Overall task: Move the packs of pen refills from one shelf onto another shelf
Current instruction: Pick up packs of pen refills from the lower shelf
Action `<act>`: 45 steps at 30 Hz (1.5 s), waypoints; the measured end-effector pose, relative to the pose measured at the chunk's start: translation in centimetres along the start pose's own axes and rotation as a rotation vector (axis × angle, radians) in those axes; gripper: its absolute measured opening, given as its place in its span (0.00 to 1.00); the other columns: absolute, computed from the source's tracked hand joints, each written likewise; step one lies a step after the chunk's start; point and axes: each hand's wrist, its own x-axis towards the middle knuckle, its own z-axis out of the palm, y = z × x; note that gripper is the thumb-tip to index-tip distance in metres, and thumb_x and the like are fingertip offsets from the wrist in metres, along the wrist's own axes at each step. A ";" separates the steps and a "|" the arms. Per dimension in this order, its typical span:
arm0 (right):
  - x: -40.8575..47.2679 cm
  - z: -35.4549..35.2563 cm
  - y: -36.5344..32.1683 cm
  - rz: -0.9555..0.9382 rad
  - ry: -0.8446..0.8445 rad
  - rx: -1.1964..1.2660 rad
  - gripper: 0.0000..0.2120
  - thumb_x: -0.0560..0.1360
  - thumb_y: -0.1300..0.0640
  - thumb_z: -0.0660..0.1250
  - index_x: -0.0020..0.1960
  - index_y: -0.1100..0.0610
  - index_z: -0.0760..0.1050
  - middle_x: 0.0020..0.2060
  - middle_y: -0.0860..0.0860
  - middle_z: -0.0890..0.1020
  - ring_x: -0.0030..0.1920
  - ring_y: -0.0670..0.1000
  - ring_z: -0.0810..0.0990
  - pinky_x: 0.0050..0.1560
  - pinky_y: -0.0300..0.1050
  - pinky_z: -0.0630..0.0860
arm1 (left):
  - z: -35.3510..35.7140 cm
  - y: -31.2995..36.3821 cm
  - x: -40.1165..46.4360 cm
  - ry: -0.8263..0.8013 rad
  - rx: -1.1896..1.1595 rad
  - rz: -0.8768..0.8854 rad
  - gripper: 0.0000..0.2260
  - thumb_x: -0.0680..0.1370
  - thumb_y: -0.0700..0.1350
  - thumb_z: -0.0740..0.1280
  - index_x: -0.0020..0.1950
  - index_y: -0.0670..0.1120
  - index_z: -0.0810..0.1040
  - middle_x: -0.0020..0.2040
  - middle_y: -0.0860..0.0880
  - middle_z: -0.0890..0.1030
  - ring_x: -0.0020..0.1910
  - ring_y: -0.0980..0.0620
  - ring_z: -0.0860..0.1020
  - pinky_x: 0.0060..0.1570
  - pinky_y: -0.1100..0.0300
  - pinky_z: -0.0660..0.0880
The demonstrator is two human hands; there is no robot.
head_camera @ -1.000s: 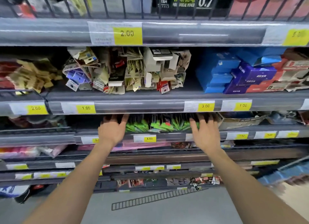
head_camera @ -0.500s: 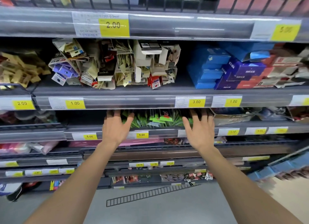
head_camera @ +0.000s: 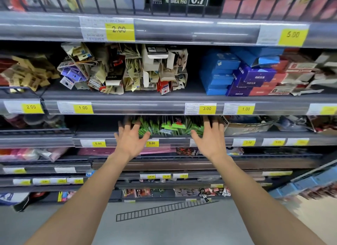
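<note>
Both hands, left hand (head_camera: pixel 130 141) and right hand (head_camera: pixel 209 140), reach with spread, empty grip to either side of the green refill packs (head_camera: pixel 170 128), likely to gather the whole bunch off the shelf (head_camera: pixel 109 135).

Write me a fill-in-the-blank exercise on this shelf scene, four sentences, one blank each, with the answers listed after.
1. The green packs of refills lie between the left hand and the ____ hand.
2. The yellow price tag just below the packs reads ____.
3. The stacked boxes on the shelf above, at the right, are ____ in colour.
4. Both hands have their fingers ____, holding nothing.

Answers: right; 5.00; blue; spread
</note>
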 end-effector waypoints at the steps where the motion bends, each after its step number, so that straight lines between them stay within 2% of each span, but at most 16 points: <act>1: -0.3 -0.3 -0.5 -0.029 0.061 -0.023 0.27 0.78 0.43 0.65 0.68 0.61 0.71 0.60 0.64 0.76 0.61 0.65 0.70 0.65 0.61 0.69 | -0.1 0.2 -0.6 0.025 -0.026 -0.025 0.30 0.84 0.63 0.60 0.82 0.50 0.65 0.84 0.36 0.57 0.84 0.31 0.49 0.79 0.32 0.51; 3: -1.1 -0.7 -2.1 -0.125 0.124 -0.060 0.27 0.74 0.47 0.70 0.69 0.59 0.70 0.59 0.62 0.76 0.61 0.63 0.71 0.65 0.60 0.71 | 0.2 0.9 -2.2 0.097 -0.079 -0.039 0.31 0.84 0.62 0.60 0.83 0.48 0.62 0.85 0.34 0.53 0.85 0.33 0.46 0.80 0.30 0.48; 7: -2.0 -0.1 -5.8 -0.320 0.030 -0.105 0.36 0.76 0.43 0.71 0.78 0.53 0.62 0.69 0.60 0.73 0.70 0.63 0.69 0.73 0.61 0.66 | 1.2 2.8 -5.6 0.221 -0.025 0.074 0.29 0.85 0.56 0.62 0.83 0.45 0.62 0.84 0.34 0.56 0.85 0.36 0.51 0.81 0.35 0.52; 10: -2.0 0.6 -7.6 -0.332 -0.010 -0.152 0.30 0.79 0.43 0.66 0.78 0.50 0.64 0.71 0.58 0.74 0.72 0.63 0.67 0.75 0.63 0.62 | 1.5 3.3 -7.2 0.197 -0.013 0.151 0.24 0.85 0.52 0.64 0.79 0.44 0.68 0.79 0.36 0.66 0.79 0.37 0.64 0.74 0.40 0.67; 13: -2.0 1.0 -8.3 -0.331 0.044 -0.191 0.21 0.80 0.51 0.66 0.73 0.49 0.72 0.65 0.56 0.80 0.70 0.63 0.70 0.74 0.68 0.60 | 1.9 3.1 -7.7 0.165 -0.111 0.213 0.20 0.85 0.48 0.64 0.76 0.42 0.73 0.71 0.40 0.74 0.70 0.40 0.71 0.69 0.45 0.72; 19: -3.0 0.7 -7.3 -0.427 0.234 -0.161 0.23 0.71 0.61 0.75 0.65 0.53 0.80 0.58 0.55 0.85 0.64 0.60 0.79 0.70 0.65 0.69 | 0.8 5.2 -6.7 0.017 -0.569 0.065 0.13 0.87 0.47 0.62 0.68 0.45 0.79 0.59 0.48 0.83 0.55 0.49 0.81 0.53 0.59 0.74; 22: -4.2 0.4 -6.9 -0.443 0.424 -0.052 0.19 0.73 0.62 0.74 0.63 0.56 0.82 0.57 0.55 0.86 0.60 0.58 0.83 0.64 0.57 0.77 | -0.4 7.3 -6.6 -0.133 -1.071 -0.101 0.14 0.88 0.47 0.59 0.63 0.41 0.81 0.50 0.44 0.88 0.47 0.47 0.87 0.44 0.60 0.81; 25: -7.0 0.5 -6.9 -0.502 0.553 0.056 0.15 0.77 0.62 0.69 0.63 0.58 0.82 0.58 0.54 0.86 0.59 0.55 0.84 0.62 0.54 0.76 | -1.8 8.4 -6.8 -0.347 -1.517 -0.210 0.18 0.89 0.53 0.57 0.60 0.40 0.80 0.47 0.43 0.89 0.42 0.48 0.87 0.44 0.56 0.83; 28: -10.0 0.7 -7.0 -0.631 0.574 0.130 0.14 0.79 0.63 0.68 0.64 0.58 0.81 0.61 0.53 0.84 0.61 0.53 0.83 0.61 0.52 0.76 | -2.4 8.5 -6.8 -0.388 -1.661 -0.265 0.12 0.87 0.51 0.61 0.55 0.43 0.77 0.44 0.42 0.84 0.41 0.46 0.80 0.52 0.50 0.75; 30: -10.9 0.7 -6.7 -0.673 0.537 0.218 0.14 0.80 0.60 0.67 0.65 0.59 0.80 0.63 0.52 0.83 0.63 0.53 0.81 0.62 0.51 0.75 | -2.3 8.1 -6.8 -0.332 -1.635 -0.289 0.07 0.85 0.44 0.65 0.51 0.42 0.78 0.41 0.44 0.80 0.36 0.49 0.76 0.45 0.53 0.74; 35: -10.4 0.0 -6.4 -0.282 0.346 0.539 0.12 0.83 0.56 0.61 0.59 0.59 0.81 0.52 0.49 0.80 0.52 0.49 0.78 0.55 0.49 0.77 | -1.9 4.1 -6.7 -0.210 -1.618 -0.454 0.11 0.84 0.43 0.66 0.63 0.40 0.80 0.36 0.49 0.79 0.34 0.52 0.75 0.39 0.56 0.73; 37: -8.4 -0.3 -7.4 0.057 0.095 0.715 0.12 0.84 0.50 0.61 0.58 0.55 0.80 0.50 0.46 0.79 0.50 0.48 0.78 0.55 0.51 0.78 | -1.6 2.8 -7.1 -0.239 -1.632 -0.479 0.14 0.85 0.44 0.64 0.66 0.38 0.80 0.36 0.48 0.79 0.36 0.51 0.75 0.42 0.56 0.72; 40: -4.6 -0.8 -9.3 0.731 -0.312 1.301 0.22 0.80 0.38 0.64 0.54 0.58 0.79 0.47 0.53 0.83 0.46 0.55 0.81 0.48 0.52 0.77 | -1.1 2.1 -7.6 -0.299 -1.663 -0.469 0.16 0.86 0.44 0.64 0.68 0.35 0.78 0.37 0.46 0.79 0.37 0.49 0.77 0.45 0.54 0.75; 41: -3.6 -0.8 -9.8 0.838 -0.411 1.410 0.25 0.79 0.35 0.64 0.55 0.58 0.78 0.48 0.55 0.83 0.48 0.57 0.83 0.48 0.52 0.79 | -1.1 2.0 -7.8 -0.316 -1.657 -0.453 0.16 0.86 0.44 0.64 0.68 0.35 0.78 0.37 0.46 0.79 0.37 0.48 0.78 0.45 0.54 0.76; 43: -2.0 -0.4 -10.3 0.868 -0.473 1.443 0.27 0.78 0.34 0.65 0.56 0.59 0.78 0.49 0.57 0.84 0.49 0.57 0.85 0.46 0.50 0.79 | -1.2 2.1 -7.9 -0.337 -1.612 -0.416 0.16 0.86 0.44 0.64 0.68 0.35 0.78 0.37 0.45 0.80 0.37 0.47 0.79 0.43 0.54 0.78; 45: -1.1 -0.1 -10.5 0.879 -0.398 1.409 0.22 0.78 0.41 0.69 0.56 0.61 0.79 0.45 0.56 0.85 0.41 0.54 0.82 0.38 0.46 0.76 | -1.3 2.0 -7.9 -0.358 -1.590 -0.393 0.16 0.86 0.45 0.63 0.68 0.36 0.78 0.37 0.45 0.80 0.37 0.47 0.80 0.43 0.53 0.78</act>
